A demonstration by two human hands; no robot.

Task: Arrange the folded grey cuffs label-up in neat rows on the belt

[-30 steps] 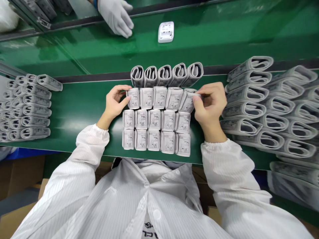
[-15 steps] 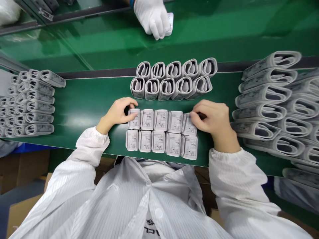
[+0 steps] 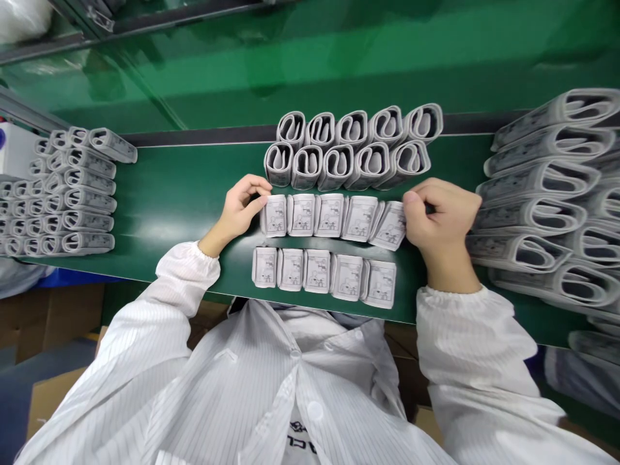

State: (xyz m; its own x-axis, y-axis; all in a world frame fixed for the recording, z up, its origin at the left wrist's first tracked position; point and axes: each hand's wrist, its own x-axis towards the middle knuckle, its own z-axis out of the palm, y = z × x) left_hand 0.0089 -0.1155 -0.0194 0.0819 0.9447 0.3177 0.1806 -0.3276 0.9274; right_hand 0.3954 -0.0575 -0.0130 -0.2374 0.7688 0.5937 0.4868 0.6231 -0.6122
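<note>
A row of folded printed leaflets [image 3: 330, 216] lies between my two hands. Thumb and fingers of my left hand [image 3: 242, 205] close on its left end. At the other end my right hand [image 3: 440, 216], fingers curled, grips the rightmost leaflet [image 3: 390, 225], which leans at a slant. Nearer my body, a second row of folded leaflets [image 3: 317, 271] rests on the green bench with a gap between the rows. Just beyond my hands, folded leaflets [image 3: 338, 166] stand on end in two rows, their coiled edges facing up. My fingertips are partly hidden behind the leaflets.
Stacks of folded leaflets [image 3: 90, 210] stand at the left of the green bench [image 3: 184, 187]. Larger piles of them [image 3: 537, 187] rise close to my right hand. A dark rail [image 3: 203, 136] runs along the bench's back edge, with a green surface [image 3: 232, 77] beyond.
The held row has moved away from me, opening a gap to the near row, and its right end has tilted. A gloved hand holding a white object at the top has left the view.
</note>
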